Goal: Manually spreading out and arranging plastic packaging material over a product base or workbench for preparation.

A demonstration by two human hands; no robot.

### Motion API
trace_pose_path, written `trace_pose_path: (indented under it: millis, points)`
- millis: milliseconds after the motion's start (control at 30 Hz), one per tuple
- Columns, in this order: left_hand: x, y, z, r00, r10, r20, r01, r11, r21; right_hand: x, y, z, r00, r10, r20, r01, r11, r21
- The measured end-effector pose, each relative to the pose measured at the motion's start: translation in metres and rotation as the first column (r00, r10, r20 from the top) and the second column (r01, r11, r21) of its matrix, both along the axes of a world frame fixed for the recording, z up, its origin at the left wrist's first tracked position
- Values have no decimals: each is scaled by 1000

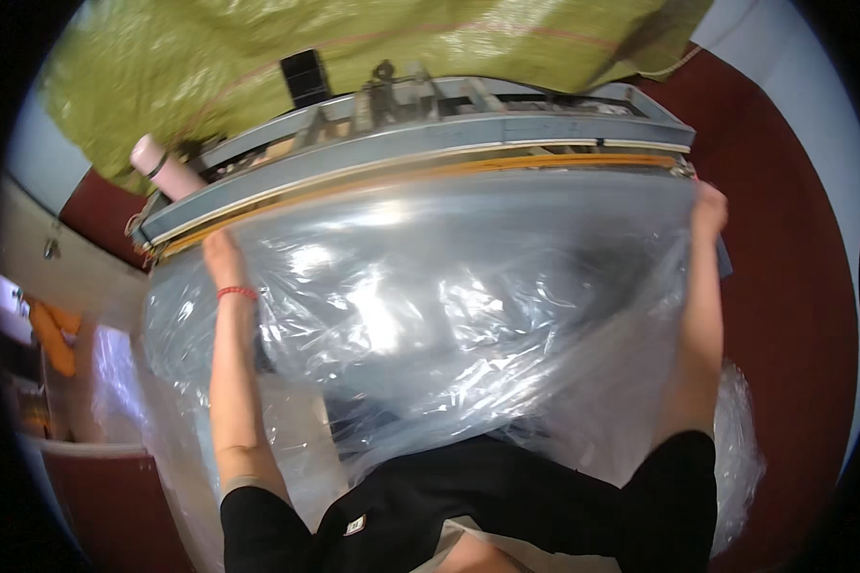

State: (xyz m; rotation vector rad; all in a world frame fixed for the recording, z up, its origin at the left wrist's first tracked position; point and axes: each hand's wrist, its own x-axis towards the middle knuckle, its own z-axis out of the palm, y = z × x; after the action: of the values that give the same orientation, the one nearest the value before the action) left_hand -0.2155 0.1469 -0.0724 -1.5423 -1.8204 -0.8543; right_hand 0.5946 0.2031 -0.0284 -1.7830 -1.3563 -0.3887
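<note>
A wide sheet of clear plastic film point(420, 258) is spread between my two arms, wrinkled and shiny, and it hangs down toward my body. At its far left my left hand point(222, 252), with a red cord around the wrist, is closed on the film's edge. My right hand point(708, 206) grips the far right corner. Both hands are close to a long blue-grey metal frame point(411, 143), along whose near side runs an orange strip point(440, 169). The film's far edge lies along that strip. My fingertips are partly hidden and slightly blurred.
A pink bottle point(167, 170) leans at the frame's left end. Behind the frame hang a yellow-green woven sheet point(210, 57) and a black phone-like object point(305, 78). More clear film point(736, 458) bunches at lower right. A pale door point(53, 234) stands at left.
</note>
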Motion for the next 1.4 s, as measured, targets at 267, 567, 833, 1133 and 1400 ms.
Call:
trace_pose_path:
  millis: [267,567,833,1133,1400]
  points:
    - [-59,41,-32,428,-297,854,111,955,277,-48,88,-67,835,224,-502,-120,966,231]
    - [-64,28,-25,239,-382,893,232,915,330,-49,85,-52,804,33,-594,93,979,181]
    - [-12,26,-5,309,-355,882,-46,921,387,-35,89,-50,596,182,-782,-18,977,213]
    - [35,-102,69,243,-533,811,321,833,451,-287,-3,56,816,577,-41,-555,801,225]
    - [9,-137,55,328,-557,763,112,825,554,-416,-57,29,124,662,-740,-956,-119,-267]
